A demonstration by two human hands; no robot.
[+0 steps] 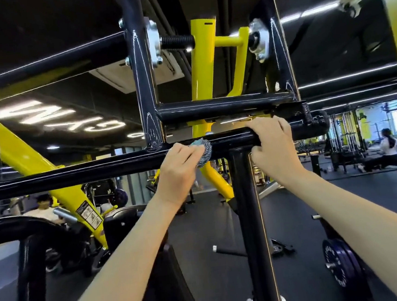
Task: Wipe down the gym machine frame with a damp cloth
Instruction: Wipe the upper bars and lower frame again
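Two hands are on the black crossbar point(97, 171): the left hand point(181, 167) clasps the bunched cloth point(204, 149) against it in mid-wipe, the right hand point(273, 140) curls around it nearby, and next the cloth probably must slide along the bar.

Two bare arms fill the lower half of the frame. The left forearm point(129, 249) shows at lower centre and the right forearm point(358, 210) at lower right, both slim and uncovered. The left hand point(178, 169) and right hand point(274, 143) are bare too.
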